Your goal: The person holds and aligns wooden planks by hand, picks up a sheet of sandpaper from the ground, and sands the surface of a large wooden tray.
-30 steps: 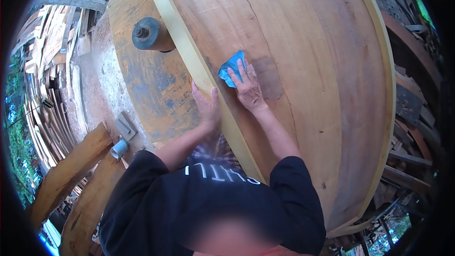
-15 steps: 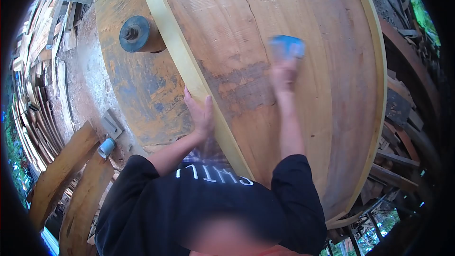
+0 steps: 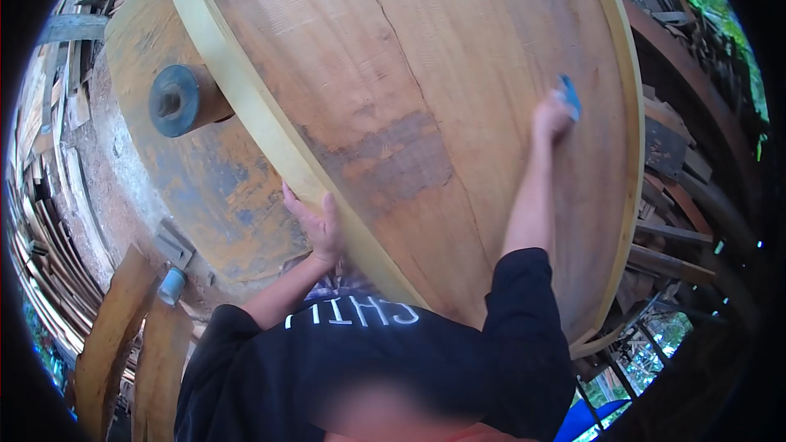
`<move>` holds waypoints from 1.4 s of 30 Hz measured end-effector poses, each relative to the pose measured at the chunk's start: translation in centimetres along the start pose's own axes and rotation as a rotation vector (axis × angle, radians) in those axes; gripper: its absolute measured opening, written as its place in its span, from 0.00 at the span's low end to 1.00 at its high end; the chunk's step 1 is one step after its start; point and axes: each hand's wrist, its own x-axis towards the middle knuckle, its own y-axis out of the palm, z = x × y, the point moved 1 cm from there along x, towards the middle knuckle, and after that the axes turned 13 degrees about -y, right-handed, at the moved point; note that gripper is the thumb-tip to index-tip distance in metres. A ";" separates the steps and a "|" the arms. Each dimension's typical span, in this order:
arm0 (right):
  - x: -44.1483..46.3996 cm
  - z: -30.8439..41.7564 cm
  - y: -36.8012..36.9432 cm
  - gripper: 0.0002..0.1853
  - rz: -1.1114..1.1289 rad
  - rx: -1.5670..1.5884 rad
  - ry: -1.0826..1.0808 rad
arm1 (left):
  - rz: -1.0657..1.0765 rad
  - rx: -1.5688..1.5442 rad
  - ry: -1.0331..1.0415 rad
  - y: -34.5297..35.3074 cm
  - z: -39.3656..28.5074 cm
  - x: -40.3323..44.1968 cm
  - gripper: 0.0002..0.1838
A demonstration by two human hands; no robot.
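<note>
A large wooden panel (image 3: 483,139) with a long crack and a dark patch fills the middle, bordered by pale wooden edging. My right hand (image 3: 553,117) is closed on a blue flat pad (image 3: 571,98) and sits over the panel's right part; the pad shows edge-on, partly hidden by the fingers. On the left, my left hand (image 3: 318,225) rests against the pale edge strip (image 3: 278,139), with thumb and fingers stretched apart. Beyond that strip lies a stained board (image 3: 205,188), where a wooden cylinder (image 3: 182,101) with a dark end sticks out.
A light-blue can (image 3: 172,286) stands at the lower left by a grey flat object (image 3: 173,241) and two curved wooden slabs (image 3: 115,336). Stacked planks (image 3: 49,254) line the far left. Timber offcuts (image 3: 671,147) lie beyond the panel's right edge.
My right hand has moved right across the panel with the blue pad, which has turned edge-on. The view has shifted; my left hand remains at the edge strip.
</note>
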 end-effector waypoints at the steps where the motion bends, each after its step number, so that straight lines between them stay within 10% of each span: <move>1: -2.2 6.9 1.1 0.26 0.078 0.028 -0.251 | 0.001 -0.001 -0.005 -0.1 0.4 0.0 0.43; 2: -5.8 17.2 -2.9 0.23 0.121 0.538 -0.136 | -0.004 0.005 -0.003 -0.3 0.5 0.1 0.43; 3: -9.0 18.6 2.6 0.21 -0.062 0.077 -1.004 | -0.016 0.015 0.012 -0.5 0.3 0.2 0.43; 7: -15.3 26.8 1.7 0.20 0.243 0.575 -1.474 | -0.011 0.031 0.000 -0.3 -0.5 0.2 0.43; 10: -3.0 17.1 3.4 0.12 0.456 0.276 -0.717 | -0.040 0.018 -0.036 -0.4 -0.3 0.0 0.43; 14: 9.9 -9.5 7.4 0.22 -0.248 -0.252 -0.011 | -0.025 0.146 -0.033 -0.8 0.1 0.1 0.40; 17: 7.8 -0.1 7.6 0.23 0.002 -0.116 -0.279 | -0.068 0.122 -0.024 -0.6 0.4 0.2 0.42; 18: 1.6 13.0 2.4 0.20 0.087 0.103 -0.229 | -0.065 0.110 -0.048 -0.5 0.4 0.3 0.42; 19: -3.2 20.8 1.0 0.20 0.040 0.365 -0.477 | -0.062 0.101 -0.069 -0.5 0.3 0.3 0.42; 20: -6.3 23.0 4.0 0.23 -0.128 -0.081 -1.183 | -0.074 0.099 -0.063 -0.6 0.2 0.2 0.42; 22: -14.5 30.9 2.1 0.24 0.194 0.471 -1.423 | -0.045 0.082 -0.053 -0.6 -0.1 0.4 0.42; 25: -10.5 33.0 2.4 0.22 0.239 0.458 -1.512 | -0.038 0.131 -0.029 -0.8 -0.6 0.5 0.42; 26: -5.4 31.8 4.1 0.12 -0.130 0.322 -1.535 | -0.042 0.133 -0.039 -1.0 -0.4 0.2 0.42; 27: -0.7 27.7 6.1 0.09 0.352 0.447 -0.889 | -0.042 0.117 -0.023 -0.9 -0.3 0.2 0.42; 29: 10.4 15.5 9.3 0.17 0.187 0.010 -0.406 | -0.059 0.100 0.018 -0.8 -0.3 0.5 0.41; 30: 16.1 6.3 13.3 0.20 -0.123 -0.356 -0.508 | -0.072 0.088 0.014 -1.0 -0.3 0.6 0.41; 32: 15.6 6.9 9.4 0.23 -0.004 -0.230 -0.094 | 0.026 0.117 0.023 -1.3 -0.6 0.6 0.42; 34: 13.1 15.5 10.3 0.21 0.175 -0.171 -0.388 | 0.029 0.109 0.012 -1.4 -0.9 0.7 0.42; 35: 5.6 25.8 5.3 0.19 0.259 0.401 -0.232 | 0.038 0.114 0.011 -1.4 -1.0 0.6 0.42; 36: 2.5 29.1 8.6 0.20 -0.033 0.276 -0.874 | 0.034 0.116 0.010 -1.2 -0.8 0.5 0.42; 38: -6.5 37.7 6.9 0.23 -0.125 0.267 -1.360 | 0.033 0.107 0.004 -1.3 -0.6 0.6 0.42; 42: 0.6 39.9 10.2 0.09 0.106 0.350 -1.282 | -0.029 0.057 -0.002 -0.9 -0.8 0.7 0.41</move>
